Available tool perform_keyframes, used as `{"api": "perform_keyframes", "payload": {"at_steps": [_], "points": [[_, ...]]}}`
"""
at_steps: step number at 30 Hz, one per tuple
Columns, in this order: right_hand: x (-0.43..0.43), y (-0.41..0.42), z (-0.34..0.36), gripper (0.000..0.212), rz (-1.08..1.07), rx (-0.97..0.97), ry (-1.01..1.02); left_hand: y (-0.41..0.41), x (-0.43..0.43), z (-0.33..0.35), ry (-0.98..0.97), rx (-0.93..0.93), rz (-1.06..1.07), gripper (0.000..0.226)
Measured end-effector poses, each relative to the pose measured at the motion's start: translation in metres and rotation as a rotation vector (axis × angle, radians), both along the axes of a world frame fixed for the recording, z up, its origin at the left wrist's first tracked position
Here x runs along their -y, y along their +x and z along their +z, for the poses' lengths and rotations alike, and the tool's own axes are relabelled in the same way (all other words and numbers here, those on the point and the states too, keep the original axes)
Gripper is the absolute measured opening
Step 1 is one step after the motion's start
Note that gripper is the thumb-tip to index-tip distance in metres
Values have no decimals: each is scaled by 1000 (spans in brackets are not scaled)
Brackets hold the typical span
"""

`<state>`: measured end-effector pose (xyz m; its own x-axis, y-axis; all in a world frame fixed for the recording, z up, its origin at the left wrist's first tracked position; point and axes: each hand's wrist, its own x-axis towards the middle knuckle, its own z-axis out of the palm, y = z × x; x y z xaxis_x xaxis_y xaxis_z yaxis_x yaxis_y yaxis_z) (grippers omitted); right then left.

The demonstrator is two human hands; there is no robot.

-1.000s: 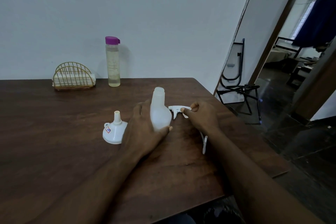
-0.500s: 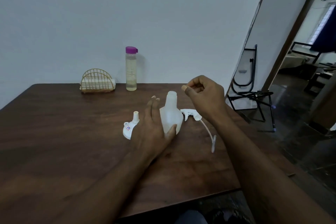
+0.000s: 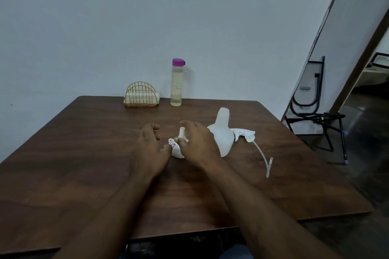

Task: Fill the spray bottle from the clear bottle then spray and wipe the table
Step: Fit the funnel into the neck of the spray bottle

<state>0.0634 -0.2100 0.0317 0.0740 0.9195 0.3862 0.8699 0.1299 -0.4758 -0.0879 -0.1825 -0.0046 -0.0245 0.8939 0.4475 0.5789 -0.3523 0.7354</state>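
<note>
The white spray bottle body stands on the brown table with its neck uncapped. Its spray head with the dip tube lies on the table just to its right. A white funnel is tilted in the middle of the table, and my right hand pinches its spout. My left hand sits beside it on the left with loosely curled fingers, its thumb at the funnel's rim. The clear bottle with a purple cap and yellowish liquid stands at the far edge.
A gold wire holder with white napkins sits left of the clear bottle by the wall. A black folded stand leans on the wall past the table's right edge, near a doorway.
My left hand let go of the spray bottle body and moved left. My right hand came down from above the spray head and took hold of the funnel's spout.
</note>
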Motion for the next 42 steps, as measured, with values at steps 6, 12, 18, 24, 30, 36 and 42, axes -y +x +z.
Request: {"api": "perform_keyframes", "payload": {"at_steps": [6,12,18,24,30,36,42], "points": [[-3,-11,-7,18,-48,-22,91,-5,-9,-1,-94,159,11,47],[1,-13,3,19,-161,-349,278,-3,-8,3,-160,397,4,47],[10,-9,4,13,-128,-349,260,-4,-3,8,-6,387,-97,7],[21,2,27,25,-156,-480,293,0,4,7,373,7,-90,15],[28,15,47,18,-171,-639,117,11,12,9,525,-104,-68,21],[39,33,64,9,-177,-780,72,22,15,11,417,175,-25,86],[50,77,103,9,-35,-1286,157,44,0,-5,-16,140,-246,122]]}}
